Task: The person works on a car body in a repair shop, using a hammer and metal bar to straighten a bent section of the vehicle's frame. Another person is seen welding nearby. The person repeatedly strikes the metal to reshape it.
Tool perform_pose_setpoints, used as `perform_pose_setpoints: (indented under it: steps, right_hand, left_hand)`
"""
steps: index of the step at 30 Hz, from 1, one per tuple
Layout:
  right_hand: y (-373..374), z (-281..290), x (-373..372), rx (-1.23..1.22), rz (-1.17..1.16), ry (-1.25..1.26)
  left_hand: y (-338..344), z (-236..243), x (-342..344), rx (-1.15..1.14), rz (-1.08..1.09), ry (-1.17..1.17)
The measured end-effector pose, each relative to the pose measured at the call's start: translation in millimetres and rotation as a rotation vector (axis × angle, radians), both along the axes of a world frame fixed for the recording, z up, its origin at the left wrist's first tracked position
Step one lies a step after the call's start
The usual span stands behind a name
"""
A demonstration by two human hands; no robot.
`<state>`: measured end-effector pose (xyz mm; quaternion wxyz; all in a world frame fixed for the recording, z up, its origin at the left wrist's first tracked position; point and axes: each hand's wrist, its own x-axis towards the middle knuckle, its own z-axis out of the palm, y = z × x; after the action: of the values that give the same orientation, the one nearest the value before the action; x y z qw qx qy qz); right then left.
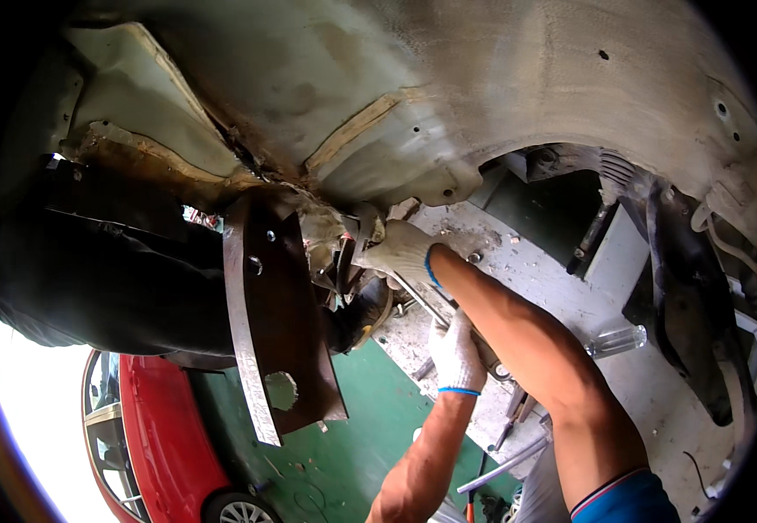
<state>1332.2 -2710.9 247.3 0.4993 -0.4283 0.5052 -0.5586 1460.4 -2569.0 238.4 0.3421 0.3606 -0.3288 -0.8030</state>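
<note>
My right hand [405,251], in a white knit glove with a blue cuff, is closed at the torn lower edge of a large grey vehicle body panel [518,87]. Its fingers are partly hidden behind a grey metal piece [364,228], so its grip is unclear. Lower down, my left hand [457,356], gloved the same way, wraps round a slim metal bar [418,296] that slants up toward the right hand. Left of both hands hangs a brown bent steel channel [278,322] with a bright edge and several holes.
A leg in black trousers [135,283] reaches in from the left. A pale, debris-strewn board [535,305] lies below, with a clear plastic bottle [618,341] and a metal tube [502,466]. Beyond the green floor [370,418] stands a red car [165,436]. Dark suspension parts [683,296] hang at right.
</note>
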Motion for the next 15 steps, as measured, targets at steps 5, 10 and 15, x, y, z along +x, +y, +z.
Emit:
perform_pose_setpoints:
  steps: [5, 10, 15]
  right_hand:
    - [53.7, 19.5, 36.1, 0.004, -0.133, 0.381]
    - [195.0, 20.0, 72.3, 0.161, -0.137, -0.124]
    - [223.1, 44.3, 133.4, 0.412, -0.115, -0.206]
  left_hand:
    - [-27.0, 36.1, 34.9, -0.006, -0.082, -0.032]
    - [-49.7, 38.9, 59.8, -0.062, -0.085, -0.033]
    - [-57.6, 42.8, 56.0, -0.01, -0.166, 0.029]
